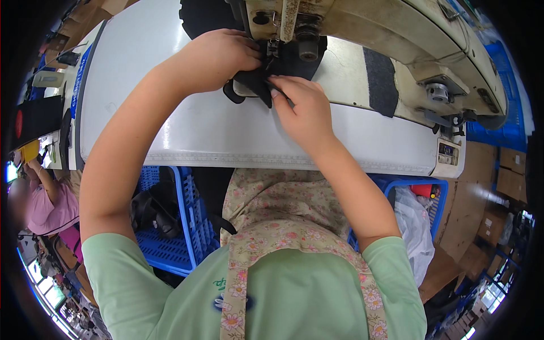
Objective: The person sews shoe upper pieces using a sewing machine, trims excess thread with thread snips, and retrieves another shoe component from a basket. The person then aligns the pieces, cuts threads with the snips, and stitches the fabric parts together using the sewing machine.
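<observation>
A piece of black fabric (258, 85) lies under the needle area of a cream sewing machine (345, 22), its pointed near corner hanging toward me. Beside the presser foot (273, 49), my left hand (224, 59) is closed on the fabric's left side, its fingertips partly hidden. My right hand (303, 107) pinches the fabric's right edge between thumb and fingers, just nearer to me than the foot. More black material (207, 17) spreads out behind my left hand. The needle's tip cannot be made out.
The white sewing table (226, 133) has a ruler strip along its front edge. A dark felt strip (379, 82) drapes over the machine bed at right. Below stand a blue crate (187, 215) with black items and a blue basket (439, 209) with plastic bags. Another person (54, 198) sits far left.
</observation>
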Action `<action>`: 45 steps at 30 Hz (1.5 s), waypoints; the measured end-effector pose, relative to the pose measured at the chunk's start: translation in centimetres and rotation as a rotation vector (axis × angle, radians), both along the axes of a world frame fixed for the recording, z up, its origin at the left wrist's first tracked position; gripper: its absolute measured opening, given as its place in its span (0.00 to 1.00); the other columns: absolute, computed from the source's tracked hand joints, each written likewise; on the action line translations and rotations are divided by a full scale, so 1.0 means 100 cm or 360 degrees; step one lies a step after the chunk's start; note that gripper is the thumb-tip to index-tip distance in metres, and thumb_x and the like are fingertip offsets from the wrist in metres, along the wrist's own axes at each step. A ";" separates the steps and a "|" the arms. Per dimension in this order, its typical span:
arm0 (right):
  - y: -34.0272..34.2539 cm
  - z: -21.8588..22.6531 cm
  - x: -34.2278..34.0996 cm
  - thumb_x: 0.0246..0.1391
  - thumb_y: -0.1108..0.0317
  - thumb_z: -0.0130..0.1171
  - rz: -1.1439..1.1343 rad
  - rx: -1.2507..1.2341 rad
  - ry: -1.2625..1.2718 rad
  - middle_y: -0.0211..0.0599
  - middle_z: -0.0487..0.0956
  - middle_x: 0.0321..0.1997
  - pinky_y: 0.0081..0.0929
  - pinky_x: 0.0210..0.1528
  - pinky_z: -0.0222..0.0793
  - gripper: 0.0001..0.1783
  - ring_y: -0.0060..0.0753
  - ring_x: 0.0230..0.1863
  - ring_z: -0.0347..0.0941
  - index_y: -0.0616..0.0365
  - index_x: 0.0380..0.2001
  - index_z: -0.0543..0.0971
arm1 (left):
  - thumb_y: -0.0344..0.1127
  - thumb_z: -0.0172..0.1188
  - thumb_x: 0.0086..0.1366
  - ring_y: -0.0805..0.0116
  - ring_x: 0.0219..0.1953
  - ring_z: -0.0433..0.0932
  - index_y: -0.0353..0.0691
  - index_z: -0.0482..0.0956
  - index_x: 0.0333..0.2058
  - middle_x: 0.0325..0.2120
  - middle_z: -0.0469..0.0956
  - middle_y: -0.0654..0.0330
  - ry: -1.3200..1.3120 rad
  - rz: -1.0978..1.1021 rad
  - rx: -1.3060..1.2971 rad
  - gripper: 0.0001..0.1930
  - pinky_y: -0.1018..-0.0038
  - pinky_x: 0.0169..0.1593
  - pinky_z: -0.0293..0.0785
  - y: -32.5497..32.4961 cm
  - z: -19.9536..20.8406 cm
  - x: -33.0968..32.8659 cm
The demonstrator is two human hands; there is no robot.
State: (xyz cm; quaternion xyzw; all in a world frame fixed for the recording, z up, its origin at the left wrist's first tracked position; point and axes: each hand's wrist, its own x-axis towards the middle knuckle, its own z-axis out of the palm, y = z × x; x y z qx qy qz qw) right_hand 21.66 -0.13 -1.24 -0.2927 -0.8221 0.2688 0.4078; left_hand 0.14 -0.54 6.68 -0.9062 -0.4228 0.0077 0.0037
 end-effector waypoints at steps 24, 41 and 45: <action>-0.003 0.002 -0.005 0.50 0.72 0.57 -0.0049 0.0005 -0.0063 0.43 0.82 0.40 0.39 0.47 0.67 0.11 0.44 0.44 0.77 0.60 0.37 0.82 | 0.20 0.53 0.50 0.59 0.52 0.74 0.37 0.80 0.42 0.44 0.80 0.57 0.0134 0.0005 0.0041 0.18 0.66 0.57 0.68 0.002 0.002 0.004; 0.020 0.002 -0.003 0.49 0.72 0.55 -0.0052 -0.0034 -0.0037 0.43 0.82 0.39 0.39 0.47 0.70 0.11 0.48 0.42 0.76 0.59 0.35 0.83 | 0.21 0.54 0.49 0.60 0.51 0.75 0.38 0.79 0.43 0.44 0.80 0.58 0.0116 0.0252 0.0217 0.20 0.66 0.58 0.67 -0.008 -0.012 0.014; 0.032 0.004 0.004 0.49 0.71 0.55 -0.0007 -0.0161 -0.0053 0.41 0.82 0.38 0.39 0.47 0.71 0.11 0.48 0.41 0.77 0.57 0.35 0.83 | 0.21 0.54 0.48 0.60 0.53 0.74 0.37 0.79 0.44 0.45 0.79 0.57 0.0114 0.0370 0.0275 0.20 0.65 0.60 0.66 -0.015 -0.017 0.026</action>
